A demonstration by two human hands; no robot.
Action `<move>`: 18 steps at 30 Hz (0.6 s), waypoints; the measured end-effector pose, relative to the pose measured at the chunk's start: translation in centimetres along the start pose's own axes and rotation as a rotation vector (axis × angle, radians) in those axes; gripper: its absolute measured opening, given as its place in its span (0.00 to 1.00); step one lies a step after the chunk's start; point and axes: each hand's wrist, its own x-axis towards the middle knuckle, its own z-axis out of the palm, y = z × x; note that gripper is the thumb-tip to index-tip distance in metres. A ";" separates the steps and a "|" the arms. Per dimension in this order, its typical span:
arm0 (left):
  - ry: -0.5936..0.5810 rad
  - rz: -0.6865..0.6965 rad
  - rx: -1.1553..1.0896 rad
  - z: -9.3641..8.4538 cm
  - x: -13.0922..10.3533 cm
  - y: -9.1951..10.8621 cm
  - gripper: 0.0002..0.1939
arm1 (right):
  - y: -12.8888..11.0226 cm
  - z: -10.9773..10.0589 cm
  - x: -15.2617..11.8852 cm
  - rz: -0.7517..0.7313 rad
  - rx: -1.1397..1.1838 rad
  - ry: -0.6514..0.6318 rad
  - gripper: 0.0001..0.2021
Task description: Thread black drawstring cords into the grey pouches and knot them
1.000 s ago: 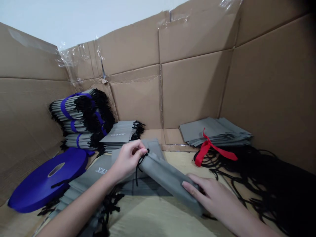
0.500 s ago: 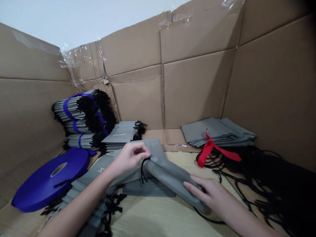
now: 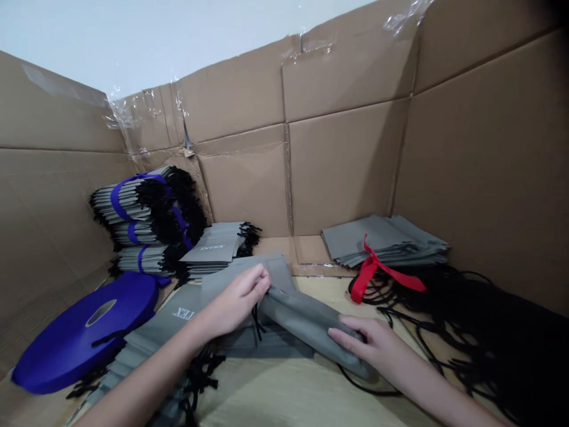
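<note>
A grey drawstring bag (image 3: 306, 317) stretches between my two hands above the tabletop. My left hand (image 3: 242, 296) is closed at its far left corner, where short black cord ends hang down. Around its near right end my right hand (image 3: 362, 341) is wrapped, thumb on top. From that end a black cord (image 3: 362, 388) trails on the table. Beneath the held bag lie flat grey bags (image 3: 284, 347). A fanned row of grey bags (image 3: 146, 332) with black cords lies under my left forearm.
Bundles of bags tied with blue ribbon (image 3: 137, 222) rise at the left, behind a blue ribbon roll (image 3: 75, 338). A printed bag stack (image 3: 213, 249) sits at the back. At right lie grey bags (image 3: 377, 240), a red ribbon (image 3: 368, 273) and black cords (image 3: 502, 350). Cardboard walls (image 3: 342, 160) surround the table.
My left hand's fingers have curled in more at the bag's corner. My right hand keeps its hold on the other end. The view has shifted slightly.
</note>
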 end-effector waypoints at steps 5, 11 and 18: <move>0.009 0.073 0.076 0.1 -0.1 0.2 0.14 | 0.1 -0.1 0.0 -0.011 -0.040 0.007 0.21; -0.134 -0.282 -0.997 0.3 0.6 -1.1 0.21 | 0.4 -0.6 0.2 -0.018 -0.037 -0.002 0.21; 0.056 -0.029 -0.030 0.6 0.6 -1.4 0.20 | 0.6 -0.4 0.2 -0.008 -0.087 0.014 0.22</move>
